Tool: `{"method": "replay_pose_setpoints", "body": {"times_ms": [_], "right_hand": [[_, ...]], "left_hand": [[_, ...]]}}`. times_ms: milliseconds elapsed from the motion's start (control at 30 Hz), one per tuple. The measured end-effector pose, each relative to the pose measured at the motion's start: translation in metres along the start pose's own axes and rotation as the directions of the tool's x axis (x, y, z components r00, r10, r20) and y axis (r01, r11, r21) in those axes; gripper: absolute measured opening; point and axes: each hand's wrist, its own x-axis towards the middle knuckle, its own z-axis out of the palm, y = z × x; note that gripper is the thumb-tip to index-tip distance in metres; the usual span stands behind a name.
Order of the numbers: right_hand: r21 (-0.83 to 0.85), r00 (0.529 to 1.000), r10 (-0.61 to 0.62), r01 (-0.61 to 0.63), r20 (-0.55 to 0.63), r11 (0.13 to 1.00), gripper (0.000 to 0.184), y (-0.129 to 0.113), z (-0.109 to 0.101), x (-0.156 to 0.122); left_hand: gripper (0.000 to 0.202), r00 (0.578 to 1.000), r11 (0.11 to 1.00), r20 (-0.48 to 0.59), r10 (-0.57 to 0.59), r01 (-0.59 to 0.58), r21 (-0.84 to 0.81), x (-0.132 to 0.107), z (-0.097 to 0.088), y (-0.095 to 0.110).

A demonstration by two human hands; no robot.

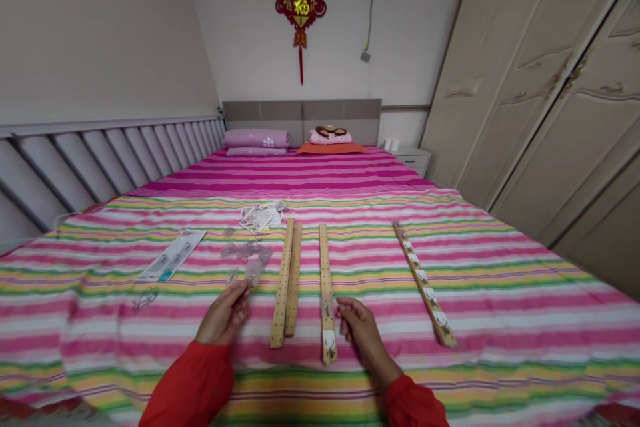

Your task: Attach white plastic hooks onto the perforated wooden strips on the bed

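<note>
My left hand (224,315) is closed in a pinch at a clear square hook piece (253,271), beside several more transparent hooks (244,251) on the bedspread. My right hand (361,328) has loosely curled fingers, slightly apart, just right of a wooden strip with holes (325,260); nothing shows in it. Near its lower end, that strip carries a clear hook (327,307) and a white-backed hook (329,341). Two bare perforated strips, one longer (281,293) and one shorter (294,280), lie side by side between my hands. Farther right rests a strip with several white hooks (423,275).
Left of the hooks lie a flat plastic package (174,255) and a small wire bundle (145,297). White frame-like pieces (260,215) are piled beyond. A slatted rail (125,153) borders the bed's left side; a wardrobe (530,87) stands right. Folded bedding (257,139) sits by the headboard.
</note>
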Motion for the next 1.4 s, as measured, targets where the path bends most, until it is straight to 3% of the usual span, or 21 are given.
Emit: {"method": "replay_pose_setpoints", "body": {"times_ms": [233,500,633,733,833,1133,1400], "right_hand": [[0.005,0.997,-0.06,0.059,0.043,0.998,0.032,-0.016,0.018,-0.01],[0.087,0.985,-0.099,0.087,0.141,0.992,0.035,-0.042,0.039,-0.003],[0.081,0.989,-0.091,0.082,0.117,0.993,0.035,-0.047,0.036,0.008],[0.052,0.992,-0.073,0.068,0.104,0.996,0.035,-0.046,0.032,0.019],[0.039,0.993,-0.055,0.051,0.107,0.998,0.034,-0.044,0.03,0.029],[-0.023,0.997,-0.045,0.047,0.062,0.999,0.024,-0.034,0.026,0.049],[-0.013,0.998,-0.05,0.049,-0.025,0.999,0.022,-0.017,0.025,0.062]], "left_hand": [[0.012,0.971,0.983,0.164,-0.172,0.179,-0.03,-0.03,0.038,-0.052],[0.008,0.947,0.987,0.279,-0.16,0.147,0.068,-0.032,0.074,-0.094],[0.024,0.95,0.981,0.293,-0.107,0.054,0.184,-0.022,0.08,-0.1],[0.033,0.952,0.929,0.306,0.021,-0.132,0.346,-0.01,0.083,-0.099],[0.038,0.926,0.845,0.359,0.118,-0.284,0.453,0.002,0.087,-0.095],[0.027,0.897,0.811,0.405,0.179,-0.368,0.455,0.037,0.1,-0.108],[0.021,0.884,0.678,0.397,0.246,-0.45,0.581,0.058,0.099,-0.126]]}}
